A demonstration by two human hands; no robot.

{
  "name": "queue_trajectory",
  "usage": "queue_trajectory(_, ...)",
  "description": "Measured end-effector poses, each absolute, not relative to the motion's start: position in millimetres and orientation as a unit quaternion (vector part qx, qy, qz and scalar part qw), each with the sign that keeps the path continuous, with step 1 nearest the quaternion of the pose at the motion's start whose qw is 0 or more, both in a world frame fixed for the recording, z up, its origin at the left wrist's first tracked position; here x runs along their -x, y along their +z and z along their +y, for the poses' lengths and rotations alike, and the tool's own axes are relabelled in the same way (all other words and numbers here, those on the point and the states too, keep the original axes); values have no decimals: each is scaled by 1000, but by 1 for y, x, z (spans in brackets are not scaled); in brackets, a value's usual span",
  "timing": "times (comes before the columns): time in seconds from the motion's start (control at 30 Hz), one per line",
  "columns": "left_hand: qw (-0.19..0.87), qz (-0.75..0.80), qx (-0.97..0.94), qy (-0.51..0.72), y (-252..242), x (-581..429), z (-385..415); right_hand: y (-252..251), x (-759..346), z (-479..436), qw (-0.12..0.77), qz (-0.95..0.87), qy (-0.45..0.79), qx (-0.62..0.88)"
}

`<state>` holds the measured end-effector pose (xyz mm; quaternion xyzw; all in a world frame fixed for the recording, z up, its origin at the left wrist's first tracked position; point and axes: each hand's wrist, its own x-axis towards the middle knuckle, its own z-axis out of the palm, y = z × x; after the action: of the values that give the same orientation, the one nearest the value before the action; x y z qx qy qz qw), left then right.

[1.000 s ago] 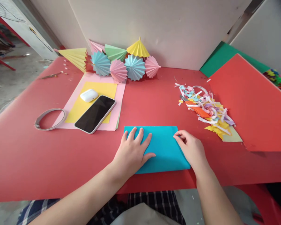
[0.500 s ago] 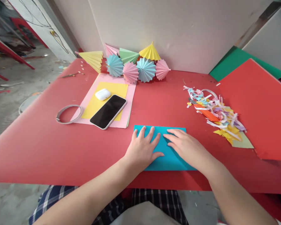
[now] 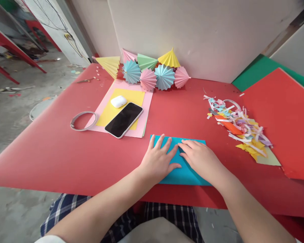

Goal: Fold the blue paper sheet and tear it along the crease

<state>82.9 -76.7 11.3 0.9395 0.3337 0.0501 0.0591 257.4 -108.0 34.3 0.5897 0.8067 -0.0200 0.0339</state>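
A folded sheet of blue paper [image 3: 184, 173] lies flat near the front edge of the red table [image 3: 53, 155]. My left hand [image 3: 159, 158] rests on its left half with fingers spread flat. My right hand [image 3: 201, 158] lies palm down on the right half, its fingers stretched out toward the middle of the sheet, fingertips close to the left hand's. Neither hand holds anything; both press on the paper.
A phone [image 3: 124, 119] and a white earbud case [image 3: 118, 101] lie on yellow and pink sheets [image 3: 105, 114]. A roll of tape [image 3: 83, 120] sits to their left. Folded paper fans [image 3: 148, 69] line the wall. A heap of paper scraps [image 3: 240, 126] lies at right, beside large red card [image 3: 281, 118].
My right hand has slid left across the blue paper from its right edge toward the middle. The left hand has stayed in place. The camera view has shifted leftward.
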Motion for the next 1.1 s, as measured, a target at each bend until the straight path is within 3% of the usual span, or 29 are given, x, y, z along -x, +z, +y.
queue_trajectory(1.1, 89, 336, -934, 78, -4, -78, -83, -1, -248, -135, -43, 785, 65, -614)
